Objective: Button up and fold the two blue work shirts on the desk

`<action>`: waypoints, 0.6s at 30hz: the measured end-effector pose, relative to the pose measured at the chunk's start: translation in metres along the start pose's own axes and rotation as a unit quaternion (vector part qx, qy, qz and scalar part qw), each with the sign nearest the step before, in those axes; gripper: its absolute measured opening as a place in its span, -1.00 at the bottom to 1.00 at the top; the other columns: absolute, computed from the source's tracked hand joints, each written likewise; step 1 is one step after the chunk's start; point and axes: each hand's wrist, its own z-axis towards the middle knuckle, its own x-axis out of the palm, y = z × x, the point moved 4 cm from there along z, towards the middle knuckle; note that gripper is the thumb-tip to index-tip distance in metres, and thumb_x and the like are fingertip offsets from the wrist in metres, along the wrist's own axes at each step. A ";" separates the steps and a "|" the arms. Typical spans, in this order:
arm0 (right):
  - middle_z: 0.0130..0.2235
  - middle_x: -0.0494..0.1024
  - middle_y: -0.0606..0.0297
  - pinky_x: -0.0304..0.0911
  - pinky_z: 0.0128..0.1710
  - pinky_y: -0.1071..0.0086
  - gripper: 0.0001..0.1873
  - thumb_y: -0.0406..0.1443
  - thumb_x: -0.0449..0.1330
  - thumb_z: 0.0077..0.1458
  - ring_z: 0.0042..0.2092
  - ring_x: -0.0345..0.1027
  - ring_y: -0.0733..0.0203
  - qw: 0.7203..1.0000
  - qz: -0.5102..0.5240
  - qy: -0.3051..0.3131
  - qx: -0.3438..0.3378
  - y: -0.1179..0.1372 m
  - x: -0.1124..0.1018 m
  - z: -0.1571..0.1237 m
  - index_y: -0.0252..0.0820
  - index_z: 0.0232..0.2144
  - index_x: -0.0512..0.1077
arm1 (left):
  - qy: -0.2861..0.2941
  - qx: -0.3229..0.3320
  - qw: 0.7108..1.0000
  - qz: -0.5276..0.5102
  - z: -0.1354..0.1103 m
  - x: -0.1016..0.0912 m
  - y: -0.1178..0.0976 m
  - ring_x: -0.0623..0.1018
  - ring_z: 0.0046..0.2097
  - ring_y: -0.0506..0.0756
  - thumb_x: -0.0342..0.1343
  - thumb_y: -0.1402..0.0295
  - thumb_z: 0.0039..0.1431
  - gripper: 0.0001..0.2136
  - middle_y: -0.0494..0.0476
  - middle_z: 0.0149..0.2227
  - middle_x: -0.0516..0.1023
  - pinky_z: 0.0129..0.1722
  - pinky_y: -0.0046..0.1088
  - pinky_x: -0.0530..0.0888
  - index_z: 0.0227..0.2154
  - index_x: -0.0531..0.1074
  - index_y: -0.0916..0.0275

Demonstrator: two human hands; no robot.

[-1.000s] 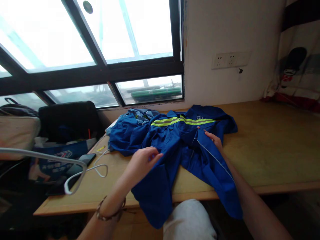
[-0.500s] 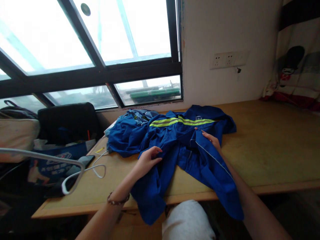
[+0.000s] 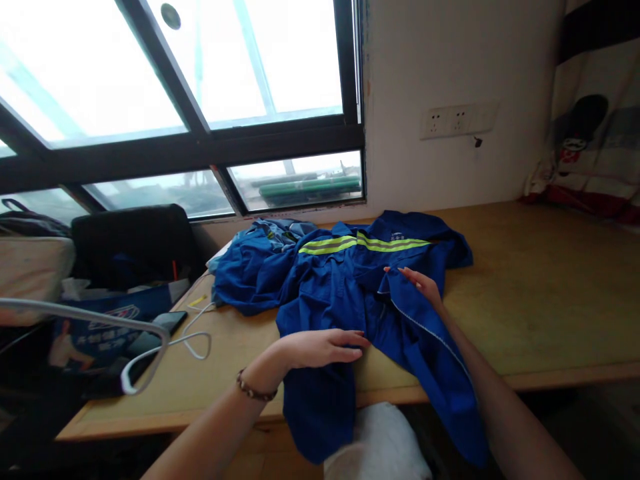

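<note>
Blue work coveralls [image 3: 320, 280] with a yellow-and-grey reflective band across the chest lie on the wooden table. Their legs hang over the front edge. My left hand [image 3: 323, 348] rests over the leg on the left, fingers stretched out and fairly flat, holding nothing. A brown beaded bracelet [image 3: 256, 387] is on that wrist. My right hand [image 3: 424, 288] pinches the upper part of the other leg and lifts the cloth, with a whitish seam line running down it. Part of the right thumb and fingers is hidden behind the fabric.
Crumpled lighter-blue clothing [image 3: 295, 233] lies at the back by the window. On the left are a white cable [image 3: 203, 337], a dark phone [image 3: 175, 321], a white metal tube [image 3: 100, 321] and bags [image 3: 100, 320]. A wall socket [image 3: 457, 120] and a curtain [image 3: 590, 140] are to the right.
My left hand has moved right and toward me over the leg, its fingers straightening. That leg now lies flatter and further right. My right hand keeps its pinch, slightly lower.
</note>
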 end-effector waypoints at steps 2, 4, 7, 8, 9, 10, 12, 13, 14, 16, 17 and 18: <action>-0.15 0.46 0.27 0.20 -0.11 0.26 -0.60 -0.08 0.17 -0.17 -0.09 0.30 0.09 1.000 0.003 -0.001 -0.018 0.003 -0.001 0.000 -0.10 -0.25 0.43 | -0.030 -0.005 0.999 -0.027 0.009 -0.003 0.002 0.43 -0.12 0.07 0.09 0.25 -0.03 -0.73 0.09 -0.13 0.45 -0.19 -0.48 0.35 -0.22 0.44 0.13; -0.23 0.50 0.24 0.25 -0.23 0.31 -0.63 -0.08 0.14 -0.15 -0.21 0.36 0.13 0.996 -0.009 0.088 0.002 0.008 0.009 -0.003 -0.16 -0.31 0.46 | -0.055 -0.024 0.998 -0.035 0.020 -0.006 0.011 0.48 -0.23 0.06 0.04 0.27 0.00 -0.73 0.15 -0.21 0.49 -0.32 -0.50 0.37 -0.20 0.41 0.21; -0.36 0.52 0.22 0.23 -0.37 0.41 -0.63 -0.09 0.14 -0.14 -0.36 0.36 0.22 0.932 -0.053 0.338 0.118 0.011 0.038 -0.018 -0.28 -0.39 0.49 | -0.061 -0.029 0.996 0.049 0.036 -0.007 0.029 0.47 -0.35 0.05 0.12 0.36 -0.10 -0.73 0.12 -0.36 0.50 -0.43 -0.53 0.34 -0.26 0.38 0.26; -0.40 0.52 0.24 0.20 -0.41 0.45 -0.64 -0.11 0.16 -0.16 -0.41 0.35 0.26 0.904 -0.068 0.394 0.153 0.009 0.047 -0.023 -0.29 -0.40 0.50 | -0.072 -0.020 0.992 0.100 0.040 -0.006 0.034 0.45 -0.39 0.05 0.15 0.37 -0.15 -0.75 0.09 -0.42 0.48 -0.47 -0.54 0.31 -0.32 0.38 0.26; -0.43 0.51 0.28 0.18 -0.45 0.48 -0.66 -0.14 0.19 -0.19 -0.45 0.32 0.30 0.887 -0.084 0.418 0.176 0.005 0.053 -0.026 -0.29 -0.40 0.50 | -0.091 -0.011 0.984 0.153 0.043 -0.005 0.039 0.43 -0.42 0.05 0.18 0.38 -0.19 -0.78 0.06 -0.47 0.46 -0.50 -0.54 0.28 -0.39 0.37 0.26; -0.47 0.50 0.32 0.15 -0.48 0.50 -0.70 -0.18 0.22 -0.23 -0.48 0.29 0.34 0.885 -0.097 0.414 0.188 0.000 0.058 -0.026 -0.28 -0.42 0.50 | -0.118 -0.003 0.972 0.203 0.046 -0.004 0.044 0.41 -0.45 0.04 0.19 0.38 -0.21 -0.81 0.04 -0.51 0.43 -0.53 -0.54 0.25 -0.46 0.36 0.27; -0.54 0.48 0.39 0.12 -0.52 0.53 -0.75 -0.26 0.26 -0.30 -0.54 0.24 0.38 0.903 -0.107 0.365 0.197 -0.013 0.063 -0.020 -0.26 -0.46 0.50 | -0.173 0.013 0.947 0.271 0.052 -0.005 0.052 0.36 -0.50 0.03 0.18 0.37 -0.21 -0.84 0.02 -0.54 0.38 -0.56 -0.53 0.20 -0.52 0.34 0.27; -0.55 0.47 0.39 0.11 -0.53 0.53 -0.76 -0.30 0.25 -0.31 -0.55 0.23 0.39 0.917 -0.102 0.332 0.195 -0.020 0.063 -0.015 -0.25 -0.46 0.50 | -0.191 0.024 0.939 0.285 0.056 -0.007 0.055 0.35 -0.50 0.03 0.17 0.37 -0.20 -0.85 0.02 -0.54 0.37 -0.56 -0.53 0.19 -0.51 0.33 0.28; -0.55 0.48 0.38 0.11 -0.53 0.52 -0.75 -0.32 0.23 -0.31 -0.56 0.22 0.39 0.932 -0.095 0.296 0.188 -0.027 0.063 -0.008 -0.25 -0.44 0.50 | -0.206 0.041 0.934 0.288 0.062 -0.010 0.058 0.34 -0.49 0.02 0.15 0.38 -0.18 -0.85 0.03 -0.52 0.37 -0.55 -0.53 0.20 -0.49 0.34 0.28; -0.51 0.49 0.35 0.11 -0.53 0.51 -0.70 -0.35 0.19 -0.29 -0.55 0.22 0.38 0.959 -0.080 0.221 0.162 -0.039 0.057 0.008 -0.27 -0.37 0.49 | -0.238 0.078 0.927 0.279 0.077 -0.023 0.062 0.35 -0.45 0.03 0.11 0.40 -0.14 -0.88 0.06 -0.48 0.37 -0.51 -0.52 0.23 -0.46 0.34 0.29; -0.48 0.50 0.33 0.12 -0.51 0.49 -0.68 -0.34 0.18 -0.28 -0.53 0.23 0.37 0.969 -0.071 0.187 0.142 -0.043 0.053 0.016 -0.28 -0.35 0.49 | -0.256 0.090 0.923 0.274 0.086 -0.031 0.064 0.35 -0.44 0.03 0.08 0.42 -0.12 -0.90 0.07 -0.47 0.37 -0.49 -0.52 0.24 -0.46 0.34 0.29; -0.45 0.51 0.31 0.14 -0.48 0.48 -0.67 -0.32 0.18 -0.26 -0.50 0.25 0.36 0.978 -0.062 0.158 0.121 -0.046 0.049 0.025 -0.28 -0.33 0.48 | -0.273 0.097 0.918 0.269 0.095 -0.041 0.066 0.35 -0.43 0.03 0.06 0.43 -0.11 -0.91 0.08 -0.47 0.37 -0.48 -0.52 0.24 -0.46 0.35 0.30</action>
